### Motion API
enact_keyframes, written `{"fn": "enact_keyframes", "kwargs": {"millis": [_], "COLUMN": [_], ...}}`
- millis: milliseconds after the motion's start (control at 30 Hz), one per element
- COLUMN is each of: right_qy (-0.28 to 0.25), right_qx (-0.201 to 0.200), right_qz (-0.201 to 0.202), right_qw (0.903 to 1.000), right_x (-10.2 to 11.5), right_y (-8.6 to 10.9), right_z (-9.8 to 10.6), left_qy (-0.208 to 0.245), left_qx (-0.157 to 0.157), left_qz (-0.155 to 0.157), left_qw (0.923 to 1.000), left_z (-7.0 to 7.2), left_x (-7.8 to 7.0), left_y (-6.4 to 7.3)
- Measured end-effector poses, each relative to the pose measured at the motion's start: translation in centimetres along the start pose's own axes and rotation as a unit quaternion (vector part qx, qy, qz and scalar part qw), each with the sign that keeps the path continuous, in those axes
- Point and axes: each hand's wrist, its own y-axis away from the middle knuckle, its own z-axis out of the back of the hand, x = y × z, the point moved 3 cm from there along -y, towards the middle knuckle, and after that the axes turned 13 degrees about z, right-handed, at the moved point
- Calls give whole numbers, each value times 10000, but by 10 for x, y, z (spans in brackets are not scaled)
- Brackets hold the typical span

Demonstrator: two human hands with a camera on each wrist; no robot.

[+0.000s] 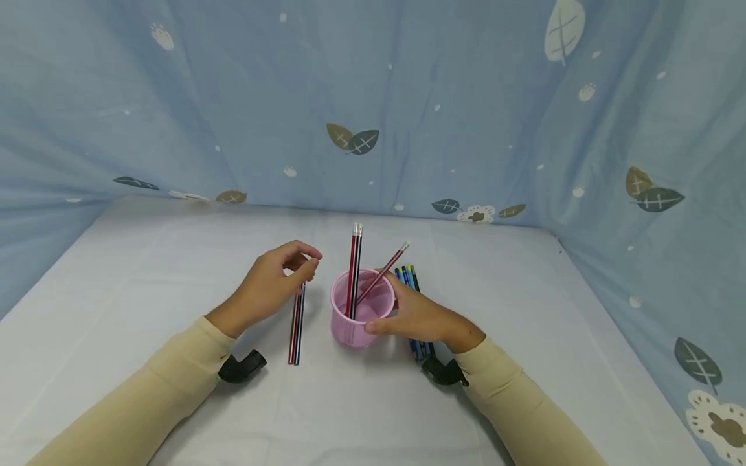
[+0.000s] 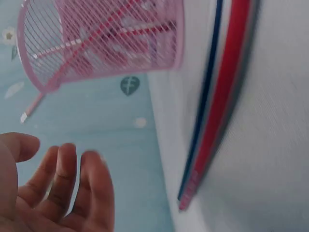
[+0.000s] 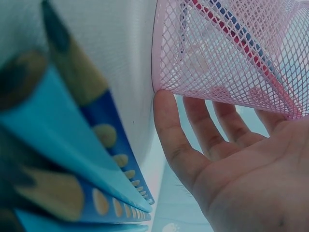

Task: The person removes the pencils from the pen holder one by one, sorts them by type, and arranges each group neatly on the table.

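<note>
My right hand [image 1: 422,315] holds a pink mesh pencil cup [image 1: 344,335] from its right side, thumb at the near rim and fingers along the far side. Inside the cup, a red pencil [image 1: 352,259] and a dark pencil [image 1: 358,259] stand side by side, while another red pencil [image 1: 386,270] leans to the right. Left of the cup, my left hand [image 1: 262,285] hovers over the far end of two striped pencils [image 1: 294,336] lying on the table. Its fingers are loosely bent with nothing between them in the left wrist view.
Several blue pencils [image 1: 406,277] lie in a bunch on the table, partly under my right hand and wrist. Their sharpened tips [image 3: 63,193] show close up in the right wrist view. A blue curtain [image 1: 384,77] with leaf prints hangs behind the white table [image 1: 175,259].
</note>
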Motion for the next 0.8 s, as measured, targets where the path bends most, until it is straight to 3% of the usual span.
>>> {"fn": "enact_keyframes", "kwargs": {"millis": [300,800], "right_qy": [-10,132], "right_qx": [69,133], "right_qz": [20,-39], "right_qw": [10000,9998], "right_x": [0,1], "right_y": [-1,1], "right_z": [1,-1], "left_qy": [7,85], "left_qx": [-426,-312], "left_qz": [-503,-272], "left_qw": [9978,9991], "left_z": [-7,-35], "left_x": [-27,-35], "left_y": [8,0]}}
